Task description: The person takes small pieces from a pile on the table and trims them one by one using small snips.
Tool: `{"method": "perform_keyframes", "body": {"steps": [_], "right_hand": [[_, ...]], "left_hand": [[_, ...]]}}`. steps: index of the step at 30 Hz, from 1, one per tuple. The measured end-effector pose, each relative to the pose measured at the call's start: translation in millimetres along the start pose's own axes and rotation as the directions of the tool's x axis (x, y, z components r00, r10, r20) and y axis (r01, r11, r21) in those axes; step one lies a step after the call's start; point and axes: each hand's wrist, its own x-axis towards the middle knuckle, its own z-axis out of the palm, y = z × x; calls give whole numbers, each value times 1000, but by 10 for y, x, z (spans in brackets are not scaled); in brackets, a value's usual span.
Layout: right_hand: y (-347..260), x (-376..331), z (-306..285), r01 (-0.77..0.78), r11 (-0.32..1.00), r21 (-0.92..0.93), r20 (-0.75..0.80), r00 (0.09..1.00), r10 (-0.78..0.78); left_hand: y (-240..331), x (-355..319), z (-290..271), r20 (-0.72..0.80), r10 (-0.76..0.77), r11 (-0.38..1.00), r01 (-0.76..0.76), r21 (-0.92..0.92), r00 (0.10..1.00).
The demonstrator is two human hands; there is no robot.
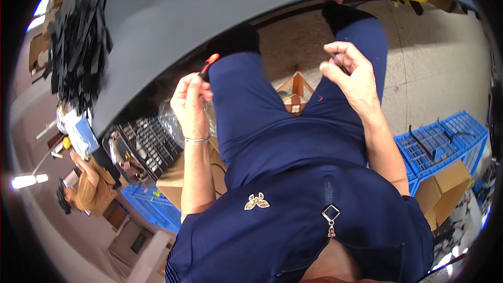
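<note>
Over my left thigh, my left hand (192,102) pinches a small red-and-black piece (210,60). Its red end sticks up past the fingertips, while its dark end is partly covered by the fingers. My right hand (352,76) is raised over my right thigh with thumb and fingers curled. A small dark thing shows between them, too hidden to name. The two hands are well apart, both on my side of the table's edge.
A grey-black table (173,10) curves across the top, with a bundle of black straps (78,47) at its left. Blue plastic crates (440,136) and a cardboard box (443,194) stand at my right. A black basket (149,144) is at my left. Another person (86,183) sits farther left.
</note>
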Motion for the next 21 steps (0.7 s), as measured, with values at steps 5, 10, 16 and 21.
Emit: {"method": "perform_keyframes", "body": {"steps": [5,10,16,21], "right_hand": [[76,-111,20,-290,947,-140,496,807,320],[373,-90,93,-159,907,-391,316,902,294],[261,-18,239,-135,967,-217,271,943,193],[352,29,197,-225,974,11,139,965,222]], "left_hand": [[-685,-248,-1104,-332,-37,995,68,80,942],[-1597,-611,-1681,-532,-193,963,263,57,824],[-2011,-542,-1925,-628,-353,878,478,33,693],[-921,-79,-997,-446,220,938,-63,340,868]]}}
